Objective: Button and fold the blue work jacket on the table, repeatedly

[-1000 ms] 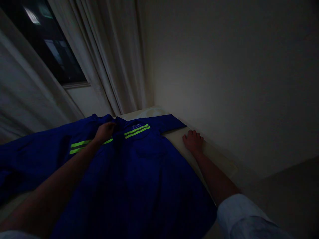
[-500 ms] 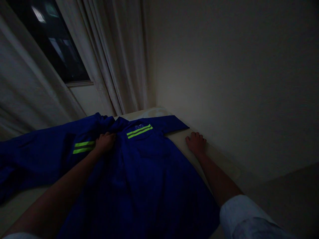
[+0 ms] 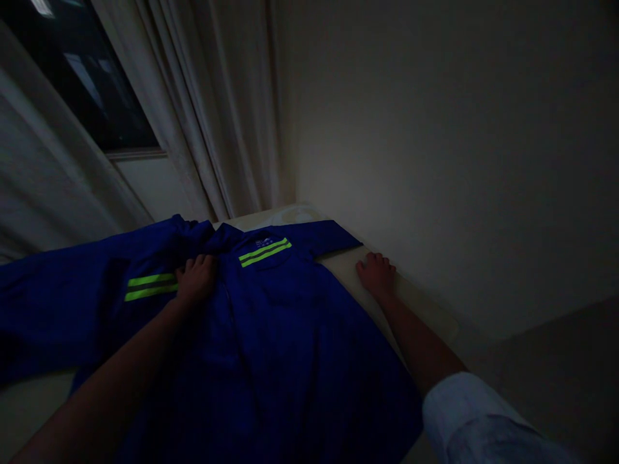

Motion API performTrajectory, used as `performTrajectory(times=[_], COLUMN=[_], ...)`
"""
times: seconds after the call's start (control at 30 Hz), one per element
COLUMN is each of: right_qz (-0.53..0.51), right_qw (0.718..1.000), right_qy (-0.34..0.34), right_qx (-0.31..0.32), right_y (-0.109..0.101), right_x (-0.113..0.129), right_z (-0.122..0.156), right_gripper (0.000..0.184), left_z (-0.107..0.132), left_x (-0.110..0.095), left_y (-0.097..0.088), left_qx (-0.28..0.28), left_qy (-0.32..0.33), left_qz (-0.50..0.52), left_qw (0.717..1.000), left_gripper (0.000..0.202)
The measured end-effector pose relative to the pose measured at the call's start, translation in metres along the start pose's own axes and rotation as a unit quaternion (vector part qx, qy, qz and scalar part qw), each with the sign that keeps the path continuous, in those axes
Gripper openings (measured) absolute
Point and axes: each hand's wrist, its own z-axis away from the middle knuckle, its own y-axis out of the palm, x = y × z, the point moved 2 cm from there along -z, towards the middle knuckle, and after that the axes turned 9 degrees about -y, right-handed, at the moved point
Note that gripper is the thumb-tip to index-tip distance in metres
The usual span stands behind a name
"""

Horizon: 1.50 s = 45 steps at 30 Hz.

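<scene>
A dark blue work jacket (image 3: 290, 335) lies spread out with its front up. Two yellow-green striped bands cross its chest, with small pale lettering above the right-hand one. My left hand (image 3: 196, 278) rests on the jacket beside the front opening, over the end of the left-hand band; its fingers lie on the cloth, slightly apart. My right hand (image 3: 378, 276) is on the pale bed-like surface (image 3: 343, 264), just off the tip of the right-hand sleeve (image 3: 331, 236). Its thumb stands apart from the bent fingers, and I see nothing in it. The jacket's lower part runs into shadow.
Long pale curtains (image 3: 227, 109) hang behind, partly drawn around a dark window (image 3: 111, 96). A plain wall (image 3: 435, 161) rises along the right side of the surface. Dark floor (image 3: 556, 380) shows at the lower right. The light is dim.
My left hand has shifted slightly left over the jacket, and the left-hand sleeve lies spread a little differently. My right hand stays in nearly the same spot. The view has tilted slightly.
</scene>
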Motion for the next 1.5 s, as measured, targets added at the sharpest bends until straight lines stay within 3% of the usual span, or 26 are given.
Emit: performTrajectory(times=[0.3, 0.67, 0.77, 0.9, 1.17, 1.5], right_qz=[0.013, 0.011, 0.008, 0.009, 0.016, 0.004], right_qw=[1.0, 1.0, 1.0, 1.0, 1.0, 1.0], right_qy=[-0.004, -0.005, -0.007, -0.003, -0.006, 0.001], right_qx=[-0.011, -0.007, -0.003, 0.002, -0.007, 0.011], right_y=[0.003, -0.001, 0.0, 0.002, 0.0, -0.001], right_x=[-0.001, -0.001, -0.001, -0.002, -0.001, 0.0], right_z=[0.0, 0.001, 0.001, -0.001, 0.002, 0.001], right_gripper=[0.04, 0.04, 0.04, 0.041, 0.04, 0.042], left_z=[0.003, 0.005, 0.003, 0.002, 0.003, -0.001], left_x=[0.0, 0.001, 0.001, 0.002, 0.005, 0.01], left_y=[-0.002, -0.001, -0.001, 0.0, 0.0, 0.008], left_qx=[-0.008, -0.083, -0.068, -0.044, -0.073, -0.063], left_qy=[0.018, 0.049, 0.061, 0.029, 0.053, 0.066], left_qz=[0.005, 0.041, 0.058, 0.071, 0.1, 0.133], left_qw=[1.0, 0.994, 0.994, 0.996, 0.991, 0.987], left_gripper=[0.048, 0.04, 0.042, 0.043, 0.035, 0.035])
